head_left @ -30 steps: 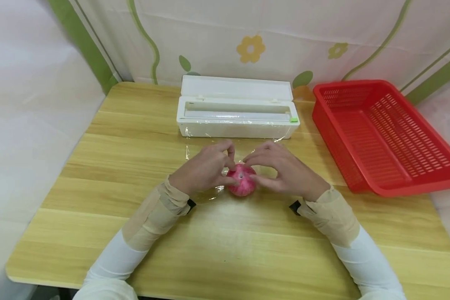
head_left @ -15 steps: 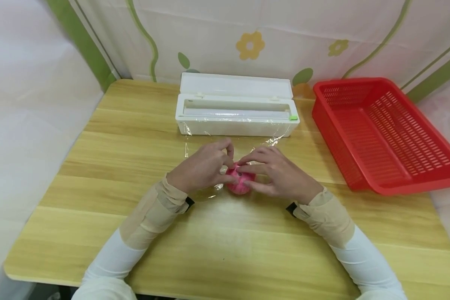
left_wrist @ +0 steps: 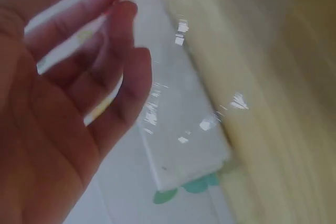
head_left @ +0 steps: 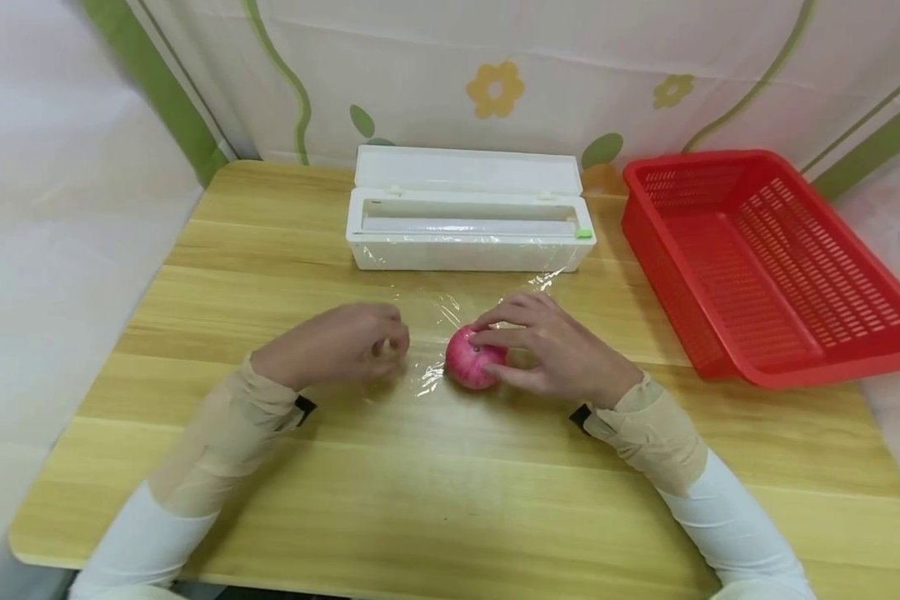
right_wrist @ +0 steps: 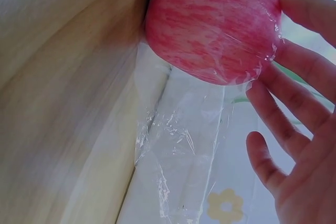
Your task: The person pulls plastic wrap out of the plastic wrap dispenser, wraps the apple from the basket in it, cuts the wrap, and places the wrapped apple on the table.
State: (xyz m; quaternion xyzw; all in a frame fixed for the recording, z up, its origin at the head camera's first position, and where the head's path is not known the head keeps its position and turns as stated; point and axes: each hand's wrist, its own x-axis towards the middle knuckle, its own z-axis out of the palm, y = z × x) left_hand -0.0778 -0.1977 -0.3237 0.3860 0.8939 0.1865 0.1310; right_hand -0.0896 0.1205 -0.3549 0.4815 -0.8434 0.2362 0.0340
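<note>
A pink-red apple (head_left: 476, 358) sits on the table, with clear plastic wrap (right_wrist: 181, 135) over it. My right hand (head_left: 551, 343) holds the apple from its right side, thumb and fingertips on its upper surface; in the right wrist view the fingers spread against the film-covered skin. Just left of the apple is my left hand (head_left: 337, 346), blurred, its fingers curled near the glinting film. In the left wrist view its fingers bend loosely; I cannot tell whether it pinches the film. The film runs back to a white wrap dispenser box (head_left: 465, 256) with its lid raised.
A red plastic basket (head_left: 832, 367) stands at the right of the wooden table (head_left: 450, 500). Inside the dispenser lies a roll (head_left: 468, 226), and a small green cutter tab (head_left: 584, 234) sits on its front rim. A patterned curtain (head_left: 412, 50) hangs behind the table.
My left hand has left the apple and moved to the left; the film's creases beside the apple now lie differently. My right hand has closed in on the apple's top and stays there.
</note>
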